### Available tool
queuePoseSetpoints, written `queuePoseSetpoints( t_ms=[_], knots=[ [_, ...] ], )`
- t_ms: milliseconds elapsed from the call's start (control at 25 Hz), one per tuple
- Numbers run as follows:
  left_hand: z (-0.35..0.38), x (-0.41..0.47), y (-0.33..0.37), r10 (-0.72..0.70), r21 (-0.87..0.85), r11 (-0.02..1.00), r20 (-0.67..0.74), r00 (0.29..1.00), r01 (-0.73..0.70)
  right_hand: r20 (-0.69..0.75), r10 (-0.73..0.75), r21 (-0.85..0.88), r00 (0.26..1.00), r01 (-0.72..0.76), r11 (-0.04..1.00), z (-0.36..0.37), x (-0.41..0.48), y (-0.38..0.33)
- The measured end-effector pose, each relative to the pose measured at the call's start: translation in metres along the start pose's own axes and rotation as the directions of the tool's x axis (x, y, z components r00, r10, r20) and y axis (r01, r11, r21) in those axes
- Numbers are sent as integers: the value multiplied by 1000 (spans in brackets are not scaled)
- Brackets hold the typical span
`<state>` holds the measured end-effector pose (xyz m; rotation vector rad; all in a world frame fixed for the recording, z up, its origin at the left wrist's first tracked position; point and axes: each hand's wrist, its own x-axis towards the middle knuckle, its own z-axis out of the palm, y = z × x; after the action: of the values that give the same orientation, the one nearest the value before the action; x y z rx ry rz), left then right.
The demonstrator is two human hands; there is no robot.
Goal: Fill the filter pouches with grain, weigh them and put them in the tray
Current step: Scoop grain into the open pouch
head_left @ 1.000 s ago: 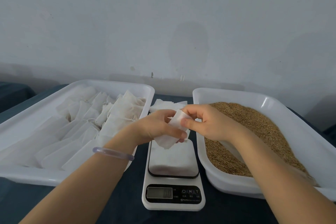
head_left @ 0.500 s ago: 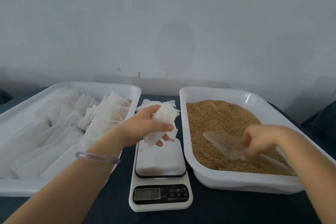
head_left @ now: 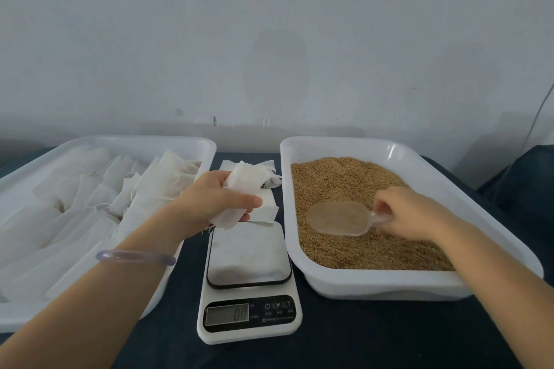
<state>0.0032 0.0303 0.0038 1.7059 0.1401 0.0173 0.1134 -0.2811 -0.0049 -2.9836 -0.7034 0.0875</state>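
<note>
- Fingers (head_left: pixel 239 199) of the left hand (head_left: pixel 209 202) clutch a crumpled pouch (head_left: pixel 244 184) over the scale's (head_left: pixel 248 263) far edge.
- Fingers (head_left: pixel 381 207) of the right hand (head_left: pixel 413 214) grip a scoop (head_left: pixel 337 217) lying in the grain tray (head_left: pixel 389 283).
- Squeezed shut, the pouch's mouth may spill poured grain (head_left: pixel 344 177).

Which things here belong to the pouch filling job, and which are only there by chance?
Belongs to the job:
- pouch, held by the left hand
- scoop, held by the right hand
- grain in the right tray
- scale
- spare pouches
- left tray of laid pouches

Just there:
- bracelet
- wall cable
</note>
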Motion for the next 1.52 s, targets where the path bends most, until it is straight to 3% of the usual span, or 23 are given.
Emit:
queuePoseSetpoints(
  t_ms=[160, 600, 1160, 1400, 1520],
  knots=[
    [2, 1, -1, -3, 5, 1000, -33, 999, 3, 26, -116, 19, 993, 115, 993, 2, 0, -3],
    [3, -1, 1, 15, 63, 998, 2, 1000, -15, 196, -142, 269, 970, 86, 959, -3, -16, 14],
    [12, -3, 6, 99, 149, 984, -34, 995, -93, -23, 54, 226, 998, -47, 973, -22, -40, 49],
    [64, -7, 20, 246, 320, 914, 51, 968, -249, -79, 57, 275, 995, -33, 961, -24, -46, 45],
    [93, -2, 25, 362, 314, 875, 80, 929, -369, -202, 48, 239, 978, 2, 971, -35, -54, 46]
  ],
)
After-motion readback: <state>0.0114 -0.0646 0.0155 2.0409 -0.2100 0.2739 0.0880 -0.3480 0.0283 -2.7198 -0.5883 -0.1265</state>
